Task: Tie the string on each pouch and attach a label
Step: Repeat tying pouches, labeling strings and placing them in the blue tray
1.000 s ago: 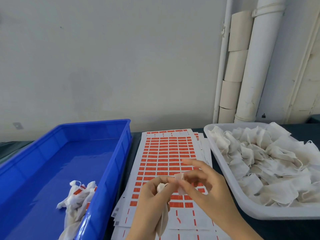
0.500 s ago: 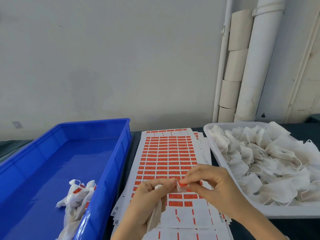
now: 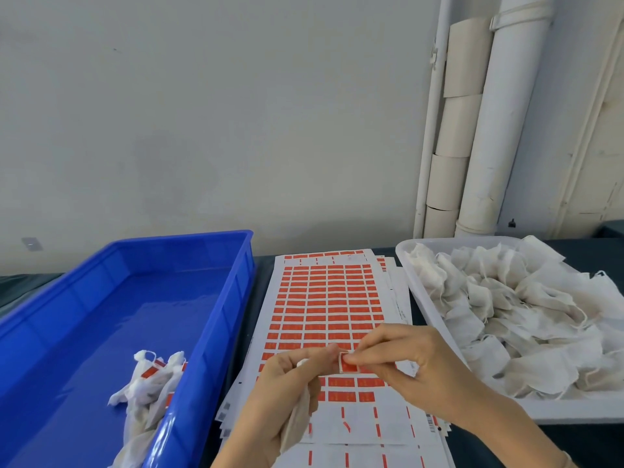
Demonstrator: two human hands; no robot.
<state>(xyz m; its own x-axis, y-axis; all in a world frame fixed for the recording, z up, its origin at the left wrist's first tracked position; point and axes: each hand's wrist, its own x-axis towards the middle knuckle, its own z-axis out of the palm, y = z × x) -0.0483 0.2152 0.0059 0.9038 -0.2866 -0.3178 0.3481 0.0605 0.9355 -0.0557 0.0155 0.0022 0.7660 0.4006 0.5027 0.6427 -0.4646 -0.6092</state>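
My left hand [image 3: 287, 383] grips a white cloth pouch [image 3: 297, 423] that hangs down from its palm, above the label sheets. My right hand [image 3: 408, 359] pinches a small red label [image 3: 347, 364] at the pouch's top, where both hands' fingertips meet. The pouch's string is hidden by the fingers. Sheets of red labels [image 3: 324, 298] lie stacked on the table under the hands; the near rows are peeled bare.
A blue bin [image 3: 189, 359] on the left holds a few labelled pouches [image 3: 152, 383] at its near right corner. A white tray [image 3: 422, 305] on the right is heaped with white pouches [image 3: 526, 315]. White pipes [image 3: 499, 113] run up the wall behind.
My right hand's fingers have curled from spread to a pinch on the red label, pressing it at the pouch top. Both hands have stayed over the near rows of the sheet.
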